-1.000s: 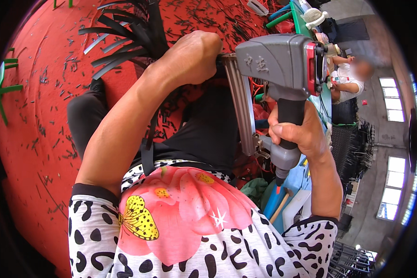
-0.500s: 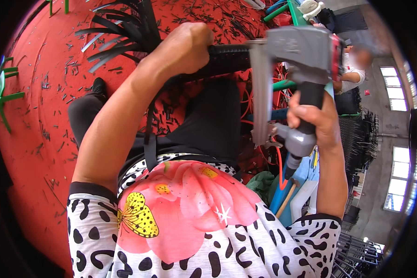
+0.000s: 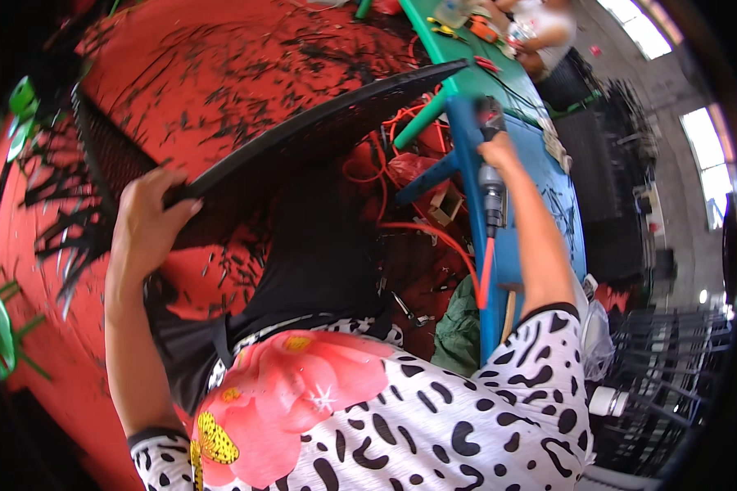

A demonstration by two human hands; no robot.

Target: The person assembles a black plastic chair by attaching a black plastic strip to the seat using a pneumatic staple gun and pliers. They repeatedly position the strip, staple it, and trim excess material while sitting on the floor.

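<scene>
So the left hand (image 3: 149, 214) has thumb and fingers pinched on the near end of a long black panel (image 3: 319, 114), which slants up over the person's lap, its far end by the green table (image 3: 427, 23) (can't tell if they touch). Right hand (image 3: 499, 152) is wrapped around the grip of a pneumatic stapler (image 3: 490, 186), over at the blue bench (image 3: 506, 260), red hose (image 3: 486, 274) hanging off its end.

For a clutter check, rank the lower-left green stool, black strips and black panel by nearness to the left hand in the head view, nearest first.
From the left hand:
1. Panel: in its grip, extending right.
2. Strips: just left of it.
3. Stool: farther left and lower, near the picture's edge.
</scene>
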